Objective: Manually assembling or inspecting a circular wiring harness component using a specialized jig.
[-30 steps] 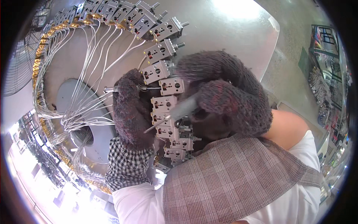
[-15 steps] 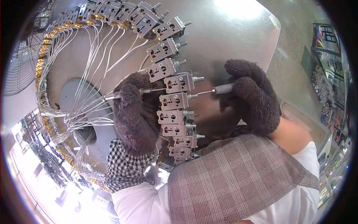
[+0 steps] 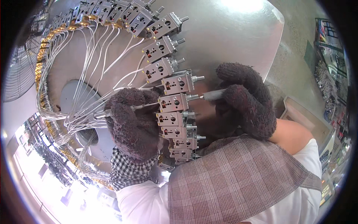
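Note:
Small silver metal switch units, each with a threaded shaft, line the rim of a round metal table. My left hand (image 3: 131,125), in a dark knitted glove, is closed around a thin metal rod (image 3: 146,106). The rod's tip reaches the left end of one switch unit (image 3: 173,102). On that unit's other side, my right hand (image 3: 250,98), gloved alike, is closed on a slim grey-handled tool (image 3: 213,95) that looks like a screwdriver. Its tip points at the shaft end; whether they touch is unclear.
White wires (image 3: 108,48) run from the units to a grey hub (image 3: 71,93) at the table's middle. A metal sheet surface (image 3: 238,33) lies at the far right. A tray-like box (image 3: 304,115) is beside my right elbow, and a fan (image 3: 18,74) stands at the left.
My left hand has come down with the rod, from one switch unit to the one below it. My right hand has moved left, bringing the tool's handle closer to the shaft.

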`<state>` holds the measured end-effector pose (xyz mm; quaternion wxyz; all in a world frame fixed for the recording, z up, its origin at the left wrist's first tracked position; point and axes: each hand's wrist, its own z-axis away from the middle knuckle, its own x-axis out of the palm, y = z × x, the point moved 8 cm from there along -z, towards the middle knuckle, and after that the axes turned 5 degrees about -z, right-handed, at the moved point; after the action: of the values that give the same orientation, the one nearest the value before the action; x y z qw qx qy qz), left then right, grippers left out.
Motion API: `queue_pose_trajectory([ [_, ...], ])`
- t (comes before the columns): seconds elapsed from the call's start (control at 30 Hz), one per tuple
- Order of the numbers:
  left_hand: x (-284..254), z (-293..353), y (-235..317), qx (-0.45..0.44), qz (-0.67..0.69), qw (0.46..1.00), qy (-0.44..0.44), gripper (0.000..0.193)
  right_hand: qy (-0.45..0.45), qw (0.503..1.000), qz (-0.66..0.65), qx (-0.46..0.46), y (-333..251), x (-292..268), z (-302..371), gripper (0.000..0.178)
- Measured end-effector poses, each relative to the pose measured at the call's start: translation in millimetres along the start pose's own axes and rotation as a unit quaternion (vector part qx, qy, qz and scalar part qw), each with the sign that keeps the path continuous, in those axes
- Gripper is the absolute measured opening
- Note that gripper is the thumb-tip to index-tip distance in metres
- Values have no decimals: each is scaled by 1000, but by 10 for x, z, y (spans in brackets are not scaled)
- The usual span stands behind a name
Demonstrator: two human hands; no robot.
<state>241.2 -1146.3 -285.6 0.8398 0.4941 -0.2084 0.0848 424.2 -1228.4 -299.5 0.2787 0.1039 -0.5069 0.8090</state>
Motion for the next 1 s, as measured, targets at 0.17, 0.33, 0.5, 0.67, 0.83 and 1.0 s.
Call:
queue_pose_trajectory([
  [0.17,-269,-63,73,31,8,999,-20,40,-17,999,11,-40,38,135,-56,34],
  [0.33,-331,-55,227,40,-68,997,-17,42,-57,967,122,-216,-134,396,-57,33],
  [0.5,-463,-17,371,-2,-37,999,-34,40,-83,836,431,-328,-148,646,51,32],
  [0.67,-451,13,499,-4,-50,996,-80,37,-55,798,460,-385,-182,950,180,26],
  [0.83,-553,49,582,51,-107,990,-70,41,-67,816,438,-372,-135,990,150,24],
  [1.0,-586,43,529,-16,3,996,-88,35,5,993,-9,-117,169,849,5,25],
])
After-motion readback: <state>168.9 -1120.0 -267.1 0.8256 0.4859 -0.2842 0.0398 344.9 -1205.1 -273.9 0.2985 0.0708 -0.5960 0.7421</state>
